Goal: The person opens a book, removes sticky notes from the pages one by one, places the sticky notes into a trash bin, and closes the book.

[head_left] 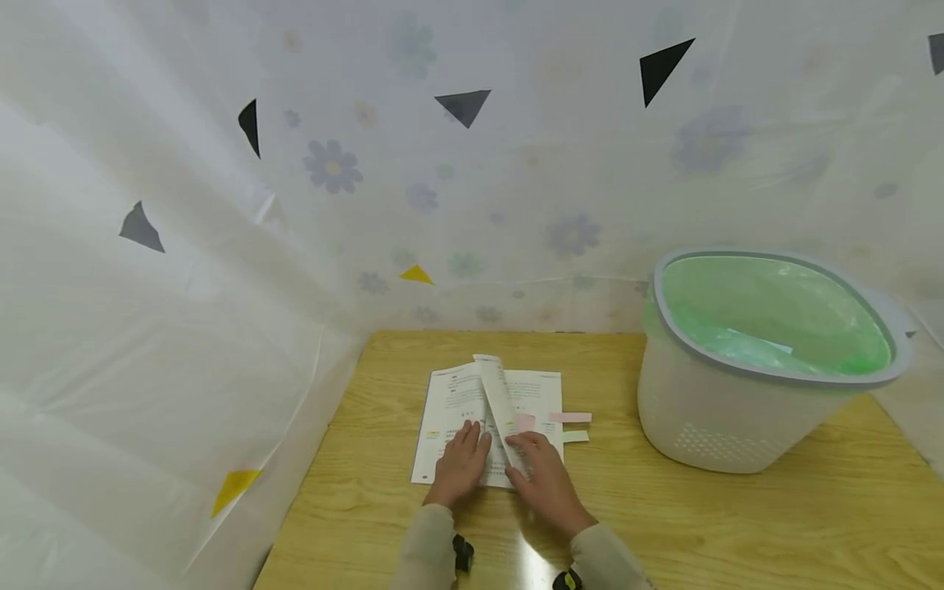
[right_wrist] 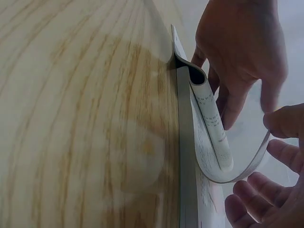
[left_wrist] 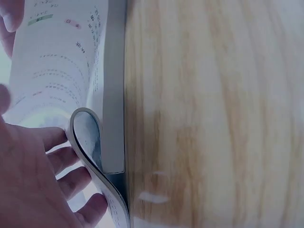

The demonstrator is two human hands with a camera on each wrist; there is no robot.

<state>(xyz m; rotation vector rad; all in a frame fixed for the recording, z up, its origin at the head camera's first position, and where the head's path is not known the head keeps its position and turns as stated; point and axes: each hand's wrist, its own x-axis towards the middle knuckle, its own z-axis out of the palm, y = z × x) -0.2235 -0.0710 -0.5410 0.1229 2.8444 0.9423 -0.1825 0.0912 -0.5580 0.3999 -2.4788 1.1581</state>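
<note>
An open book (head_left: 451, 397) with printed pages lies on the wooden table. My left hand (head_left: 463, 465) rests on its left page, fingers extended. In the left wrist view, those fingers lie against the bulging pages (left_wrist: 102, 166) beside the spine. A turned-up sheaf of pages (head_left: 497, 397) stands curled near the book's middle. My right hand (right_wrist: 280, 190) pinches the edge of that sheaf between thumb and forefinger; the other fingers are loosely bent below it. A pink tab (head_left: 571, 417) and a pale green tab (head_left: 576, 437) stick out from the right edge.
A white basket (head_left: 667, 410) with a grey rim and a green lining stands on the table (head_left: 612, 524) to the right. Pale plastic sheeting (head_left: 221, 352) with flowers and triangles hangs behind and along the left side.
</note>
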